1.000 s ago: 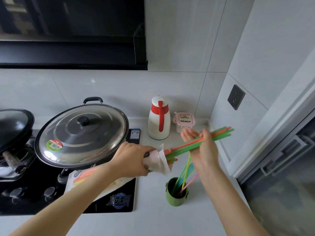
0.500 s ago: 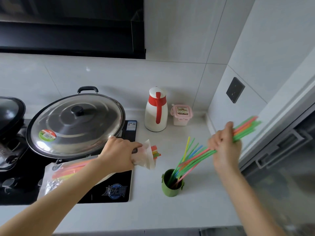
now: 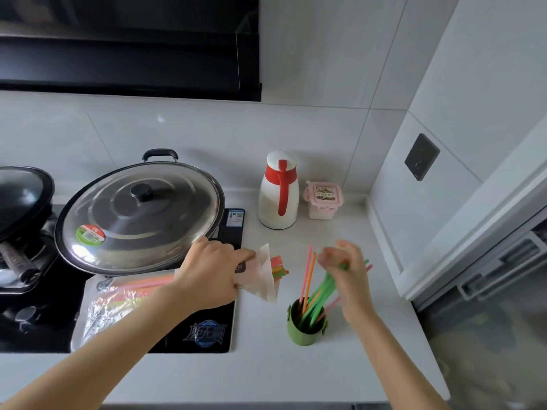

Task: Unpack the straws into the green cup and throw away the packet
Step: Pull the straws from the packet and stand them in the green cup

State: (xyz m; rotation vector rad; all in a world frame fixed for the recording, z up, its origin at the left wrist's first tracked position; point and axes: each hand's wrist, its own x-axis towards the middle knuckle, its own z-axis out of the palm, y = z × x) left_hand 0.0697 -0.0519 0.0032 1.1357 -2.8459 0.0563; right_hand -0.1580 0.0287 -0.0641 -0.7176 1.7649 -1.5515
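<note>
A small green cup (image 3: 305,331) stands on the white counter with several coloured straws (image 3: 309,276) leaning in it. My right hand (image 3: 344,270) is just above and right of the cup, blurred, its fingers around a bunch of green and pink straws whose lower ends reach into the cup. My left hand (image 3: 213,272) grips the open end of the clear plastic straw packet (image 3: 118,303), which lies over the black hob. A few straw ends (image 3: 279,266) stick out of the packet mouth.
A big wok with a steel lid (image 3: 139,217) sits on the hob right behind the packet. A white and red jug (image 3: 278,192) and a small pink box (image 3: 324,201) stand at the back. The wall with a dark socket (image 3: 421,156) closes the right side.
My right hand has swung the pulled-out bunch of straws from up at the right down to the cup, tips now inside it. The left hand keeps its hold on the packet.
</note>
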